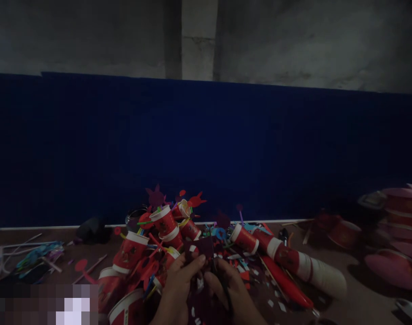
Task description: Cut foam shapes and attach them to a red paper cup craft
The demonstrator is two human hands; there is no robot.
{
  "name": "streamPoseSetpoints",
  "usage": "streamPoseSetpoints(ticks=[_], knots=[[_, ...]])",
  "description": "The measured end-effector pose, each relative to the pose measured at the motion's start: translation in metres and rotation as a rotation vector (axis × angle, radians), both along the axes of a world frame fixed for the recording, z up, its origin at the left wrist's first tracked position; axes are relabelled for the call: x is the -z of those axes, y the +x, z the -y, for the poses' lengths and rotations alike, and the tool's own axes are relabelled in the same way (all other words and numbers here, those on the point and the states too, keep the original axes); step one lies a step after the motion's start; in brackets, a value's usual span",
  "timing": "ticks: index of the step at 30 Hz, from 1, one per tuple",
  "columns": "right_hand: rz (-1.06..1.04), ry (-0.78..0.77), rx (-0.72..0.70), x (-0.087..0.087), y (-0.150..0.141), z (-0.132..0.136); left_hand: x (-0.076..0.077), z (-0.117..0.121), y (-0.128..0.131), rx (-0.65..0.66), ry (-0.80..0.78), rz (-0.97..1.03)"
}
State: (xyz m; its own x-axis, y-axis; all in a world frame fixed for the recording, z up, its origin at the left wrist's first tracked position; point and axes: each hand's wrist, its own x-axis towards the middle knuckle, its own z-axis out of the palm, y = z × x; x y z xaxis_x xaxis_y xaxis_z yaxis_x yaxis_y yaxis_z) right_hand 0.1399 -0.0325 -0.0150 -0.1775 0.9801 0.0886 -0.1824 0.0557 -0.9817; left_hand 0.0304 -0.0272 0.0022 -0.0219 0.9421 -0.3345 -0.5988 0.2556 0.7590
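My left hand (pixel 179 286) and my right hand (pixel 231 289) meet low in the middle of the view over a dim tabletop. Together they pinch a small dark purple piece of paper or foam (pixel 202 248), held up between the fingertips. A thin dark tool, possibly scissors (pixel 222 282), seems to lie in my right hand, but the light is too poor to be sure. Just behind the hands is a heap of red and white paper cups (pixel 161 225) with coloured sticks and cut-out shapes stuck in them.
A long stack of nested red cups (pixel 294 259) lies on its side to the right. Paper scraps (pixel 277 304) litter the table. Pink and red plates (pixel 394 268) are stacked far right. Sticks and coloured bits (pixel 33 255) lie left. A dark blue panel (pixel 206 149) stands behind.
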Motion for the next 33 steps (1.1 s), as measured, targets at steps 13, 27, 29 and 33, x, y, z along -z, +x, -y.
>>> streamPoseSetpoints(ticks=[13,27,29,33], knots=[[0.101,0.003,-0.024,0.0060,0.0047,-0.0017,-0.0005,-0.0005,-0.0038,-0.013,0.017,-0.015],[0.087,-0.021,-0.021,0.0041,0.0038,-0.0029,-0.0050,-0.0033,-0.0051,-0.022,-0.007,-0.078],[0.074,-0.028,-0.020,0.0036,0.0041,-0.0033,-0.0051,-0.0040,-0.0062,-0.017,0.006,-0.072],[0.095,-0.025,-0.014,0.0034,0.0042,-0.0033,-0.0083,-0.0037,-0.0078,0.011,0.040,-0.029]])
